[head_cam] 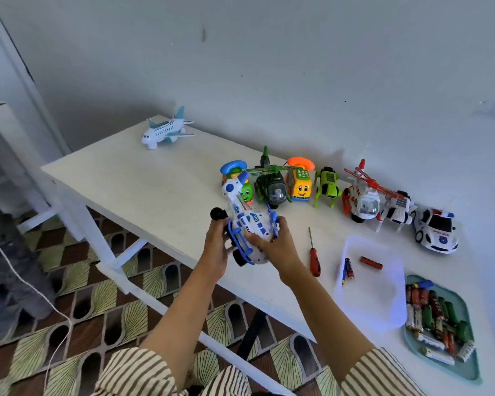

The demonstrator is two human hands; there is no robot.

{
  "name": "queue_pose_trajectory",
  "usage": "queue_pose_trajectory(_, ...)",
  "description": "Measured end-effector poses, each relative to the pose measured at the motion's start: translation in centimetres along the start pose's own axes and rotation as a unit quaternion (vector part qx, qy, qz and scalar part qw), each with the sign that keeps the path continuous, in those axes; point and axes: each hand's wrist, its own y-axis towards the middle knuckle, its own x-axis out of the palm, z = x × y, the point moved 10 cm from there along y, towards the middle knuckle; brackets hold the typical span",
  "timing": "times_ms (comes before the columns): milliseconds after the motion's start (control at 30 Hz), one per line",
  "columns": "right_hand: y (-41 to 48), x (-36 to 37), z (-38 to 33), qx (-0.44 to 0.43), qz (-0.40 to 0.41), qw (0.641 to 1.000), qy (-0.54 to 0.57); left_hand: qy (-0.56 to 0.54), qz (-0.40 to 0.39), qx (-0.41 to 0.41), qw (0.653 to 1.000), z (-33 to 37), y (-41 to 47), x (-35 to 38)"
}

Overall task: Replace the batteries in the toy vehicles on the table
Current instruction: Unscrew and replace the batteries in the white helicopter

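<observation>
Here, left hand (216,248), right hand (275,244) clasp plastic helicopter (247,221).

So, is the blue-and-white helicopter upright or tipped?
Tipped: blue-and-white helicopter held by left hand and right hand, skids facing camera.

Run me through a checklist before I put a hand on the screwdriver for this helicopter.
1. Steady hold on the helicopter: ok, the left hand and right hand both grip it.
2. Reach to the screwdriver: ok, it lies just right of the right hand.
3. A free hand: not ok, both hold the toy.
4. View of the battery cover: cannot tell, none shows.
5. Supply of batteries: ok, they fill the teal tray.
6. Room in the white tray: ok, only three cells lie in it.
</observation>
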Motion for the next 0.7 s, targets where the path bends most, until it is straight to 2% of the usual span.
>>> queue_pose_trajectory(133,2.2,1.9,-0.6,-0.041,0.044,0.994,-0.091,0.116,0.044,0.029,0.992,2.8,3.3,-3.7)
queue_pose_trajectory(267,6.2,6.4,-2.1,-0.105,0.063,0.975,-0.186,0.261,0.082,0.095,0.957,7.3,7.7,-8.3)
queue_pose_trajectory(467,14.6,14.1,-4.9,-0.154,0.130,0.930,-0.307,0.505,0.058,0.158,0.846,13.5,16.0,-14.5)
queue_pose_trajectory(633,21.2,15.4,-5.7,-0.070,0.198,0.896,-0.393,0.632,0.039,0.165,0.756,16.6,21.8,-18.8)
queue_pose_trajectory(700,22.5,15.1,-5.5,-0.042,0.227,0.881,-0.413,0.661,0.030,0.164,0.732,17.5,23.8,-20.1)
